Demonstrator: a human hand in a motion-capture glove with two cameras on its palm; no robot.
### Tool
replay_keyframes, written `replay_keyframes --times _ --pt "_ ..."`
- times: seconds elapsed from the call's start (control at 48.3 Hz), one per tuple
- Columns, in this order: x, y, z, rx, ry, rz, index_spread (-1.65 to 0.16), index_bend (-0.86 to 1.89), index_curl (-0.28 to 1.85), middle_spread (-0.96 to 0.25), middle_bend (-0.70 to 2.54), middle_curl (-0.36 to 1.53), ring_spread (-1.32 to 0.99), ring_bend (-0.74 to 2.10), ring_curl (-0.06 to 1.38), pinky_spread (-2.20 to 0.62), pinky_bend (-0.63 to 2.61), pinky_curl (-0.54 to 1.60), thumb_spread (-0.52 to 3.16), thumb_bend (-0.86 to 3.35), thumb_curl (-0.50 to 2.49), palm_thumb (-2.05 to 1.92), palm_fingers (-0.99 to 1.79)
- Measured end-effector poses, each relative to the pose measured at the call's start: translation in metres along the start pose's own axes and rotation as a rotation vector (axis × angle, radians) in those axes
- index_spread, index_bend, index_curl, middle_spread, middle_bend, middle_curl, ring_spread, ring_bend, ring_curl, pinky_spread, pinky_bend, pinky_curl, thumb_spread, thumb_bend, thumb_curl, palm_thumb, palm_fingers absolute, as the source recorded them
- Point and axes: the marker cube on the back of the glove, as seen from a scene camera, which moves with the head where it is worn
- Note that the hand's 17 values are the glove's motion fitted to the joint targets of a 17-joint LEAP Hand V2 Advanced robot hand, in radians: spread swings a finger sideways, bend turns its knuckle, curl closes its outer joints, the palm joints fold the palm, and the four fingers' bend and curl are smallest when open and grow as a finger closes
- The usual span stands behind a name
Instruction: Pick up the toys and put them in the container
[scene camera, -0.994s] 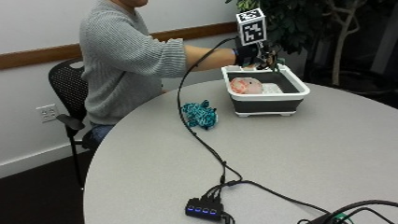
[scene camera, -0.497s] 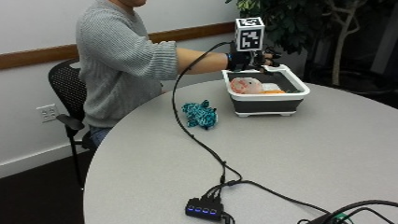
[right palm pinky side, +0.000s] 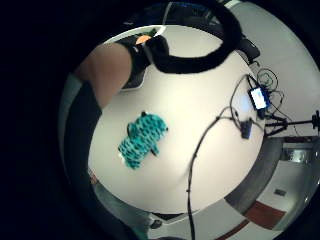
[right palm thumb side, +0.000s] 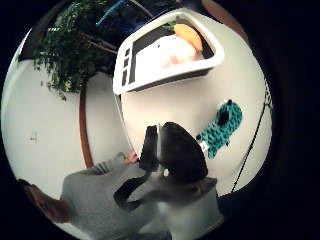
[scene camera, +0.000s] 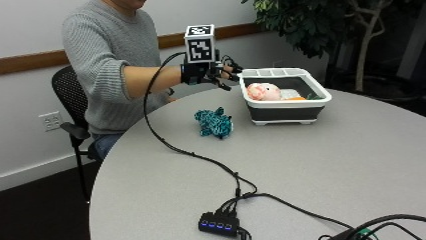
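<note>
My empty gloved hand (scene camera: 212, 75), fingers relaxed, hangs beside the tub (scene camera: 287, 113).
Next I lower onto the teal toy (scene camera: 213, 123), gripping its middle.

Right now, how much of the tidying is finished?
Partly done: a pink toy and an orange toy already lie in the container. The gloved right hand hovers beside the container's rim and appears to hold nothing. Left to do: the teal toy lies on the table, apart from the container.
</note>
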Motion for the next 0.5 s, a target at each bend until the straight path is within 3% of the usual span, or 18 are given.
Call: replay_keyframes --times 0.145,0.29,0.373,0.497 --pt "0.01 0.007 0.033 -0.025 0.024 0.029 -0.35 0.19 0.33 -0.13 0.15 0.25 -0.1 0.32 0.39 0.02 1.05 0.37 1.39 -0.03 0.39 -0.03 -0.07" --pt "0.027 0.008 0.12 -0.156 0.161 0.152 -0.36 0.19 0.34 -0.13 0.15 0.25 -0.1 0.3 0.39 0.02 1.04 0.36 1.39 -0.02 0.36 -0.02 -0.06" --pt "0.029 0.017 0.172 -0.258 0.154 0.142 -0.37 0.23 0.36 -0.12 0.11 0.24 -0.07 0.19 0.36 0.03 1.07 0.37 1.38 -0.02 0.36 -0.02 -0.13" --pt "0.025 0.015 0.177 -0.236 0.195 0.123 -0.39 0.4 0.41 -0.14 0.17 0.25 -0.04 0.11 0.29 0.03 1.05 0.36 1.35 -0.01 0.35 0.0 -0.02"
